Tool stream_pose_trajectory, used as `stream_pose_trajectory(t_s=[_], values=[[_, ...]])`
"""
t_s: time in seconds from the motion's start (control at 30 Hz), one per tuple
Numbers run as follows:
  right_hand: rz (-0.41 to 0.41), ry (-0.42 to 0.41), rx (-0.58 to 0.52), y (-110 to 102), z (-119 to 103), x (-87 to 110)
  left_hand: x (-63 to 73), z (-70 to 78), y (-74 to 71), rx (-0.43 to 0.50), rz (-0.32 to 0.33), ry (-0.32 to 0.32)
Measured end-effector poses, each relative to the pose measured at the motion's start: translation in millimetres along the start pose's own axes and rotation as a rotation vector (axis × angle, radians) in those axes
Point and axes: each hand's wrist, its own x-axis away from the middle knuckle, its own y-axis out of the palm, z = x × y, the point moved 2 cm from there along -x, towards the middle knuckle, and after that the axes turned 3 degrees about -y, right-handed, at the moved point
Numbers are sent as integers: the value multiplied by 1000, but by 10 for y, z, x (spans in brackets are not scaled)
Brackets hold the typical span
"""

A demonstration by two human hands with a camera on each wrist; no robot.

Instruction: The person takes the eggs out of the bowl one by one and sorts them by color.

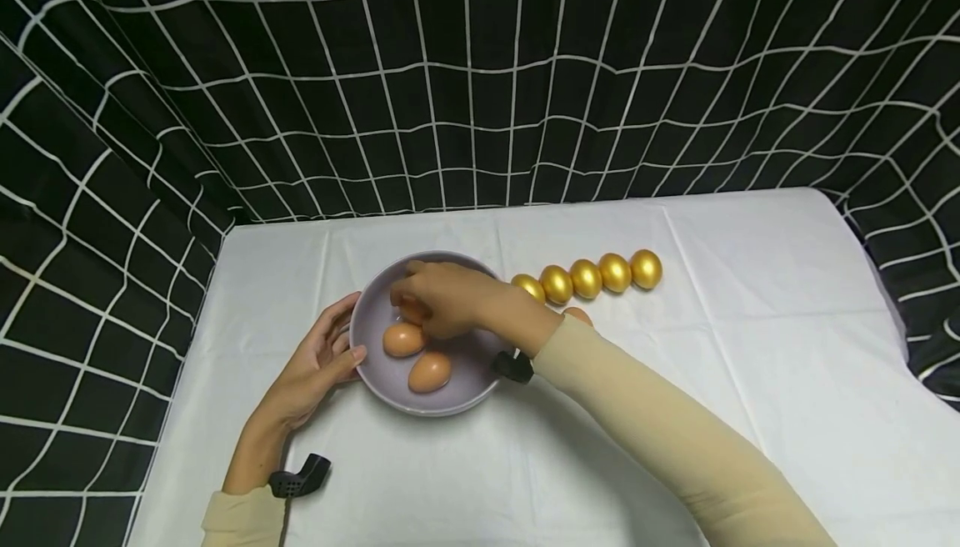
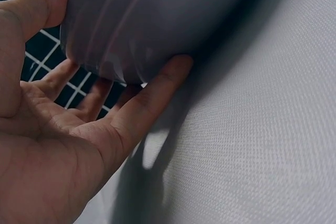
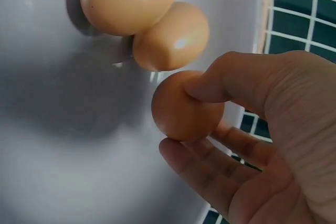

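A round lilac bowl [image 1: 472, 376] stands on the white cloth. My left hand [image 1: 311, 376] holds its left side, with the thumb at the rim and the fingers spread against the outer wall [image 2: 157, 24]. Inside the bowl, my right hand [image 1: 446, 297] grips a brown egg [image 3: 181, 111] between thumb and fingers, near the far left wall. Two other brown eggs lie in the bowl: one egg [image 1: 403, 339] close beside the held one, another egg [image 1: 430, 373] nearer the front. In the right wrist view these two appear to touch.
Several golden eggs [image 1: 586, 278] lie in a row on the cloth right of the bowl. A brown egg [image 1: 577, 314], partly hidden by the right arm, lies just in front of them. Black fabric with a white grid [image 1: 487, 97] hangs behind the table [image 1: 787, 347].
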Motion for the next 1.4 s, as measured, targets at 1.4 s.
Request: stream_pose_trajectory(t_s=[1.4], values=[[491,134,-586,-10,422,1312,15,-17,39,-24,19,-4]])
